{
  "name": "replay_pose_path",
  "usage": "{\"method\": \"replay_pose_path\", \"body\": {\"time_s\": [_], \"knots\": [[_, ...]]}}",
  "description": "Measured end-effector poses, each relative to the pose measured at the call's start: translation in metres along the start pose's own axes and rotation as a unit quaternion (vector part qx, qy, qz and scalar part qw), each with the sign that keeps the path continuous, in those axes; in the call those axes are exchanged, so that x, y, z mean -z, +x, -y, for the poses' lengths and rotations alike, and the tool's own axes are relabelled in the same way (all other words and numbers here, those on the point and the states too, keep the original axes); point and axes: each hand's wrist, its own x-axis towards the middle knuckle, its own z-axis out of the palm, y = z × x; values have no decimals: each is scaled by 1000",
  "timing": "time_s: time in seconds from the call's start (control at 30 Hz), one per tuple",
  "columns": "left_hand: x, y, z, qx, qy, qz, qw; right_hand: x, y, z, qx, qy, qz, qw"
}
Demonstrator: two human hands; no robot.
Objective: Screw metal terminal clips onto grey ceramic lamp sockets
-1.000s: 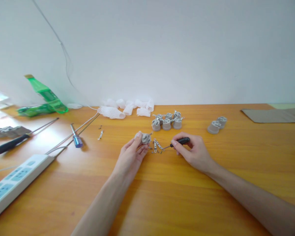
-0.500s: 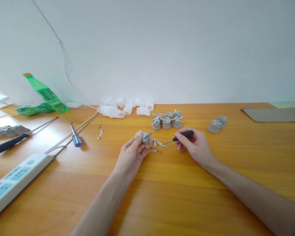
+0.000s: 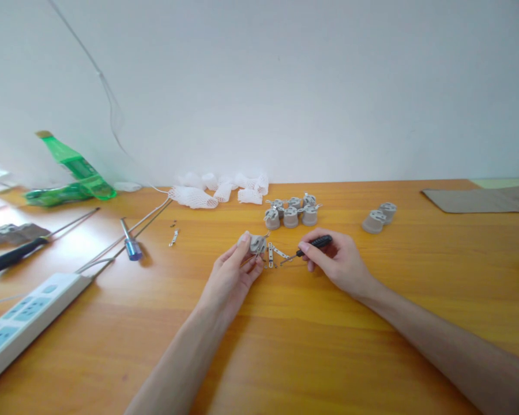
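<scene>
Between thumb and fingers, my left hand point(image 3: 233, 268) grips a grey lamp socket point(image 3: 256, 244) with thin metal pieces sticking out of it. My right hand point(image 3: 331, 259) is closed round the black handle of a small screwdriver point(image 3: 315, 245). The screwdriver's tip points down and left, close to small screws on the table. Two slotted metal strips point(image 3: 270, 255) lie just right of the held socket. Behind them stands a group of several grey sockets point(image 3: 290, 217) topped with metal strips.
Two more sockets point(image 3: 375, 221) stand at right, near brown cardboard point(image 3: 476, 200). White foam netting point(image 3: 192, 197) lies along the wall. At left are a blue screwdriver point(image 3: 132, 248), a black-handled screwdriver point(image 3: 17, 255), a power strip point(image 3: 34, 323) and a green bottle point(image 3: 75, 164).
My right hand has moved slightly left and down, bringing the screwdriver tip from the slanted strip to the small screws. My left hand still holds the socket.
</scene>
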Motion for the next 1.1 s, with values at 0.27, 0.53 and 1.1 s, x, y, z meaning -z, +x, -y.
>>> {"method": "replay_pose_path", "body": {"time_s": [0.27,0.53,1.1], "knots": [[-9,-8,-1,138,-107,27,984,6,9,36,44,146,-46,987],[-18,-17,7,199,-151,62,966,6,13,40,34,170,-65,983],[-17,-16,6,213,-165,72,960,7,15,36,38,157,-69,984]]}}
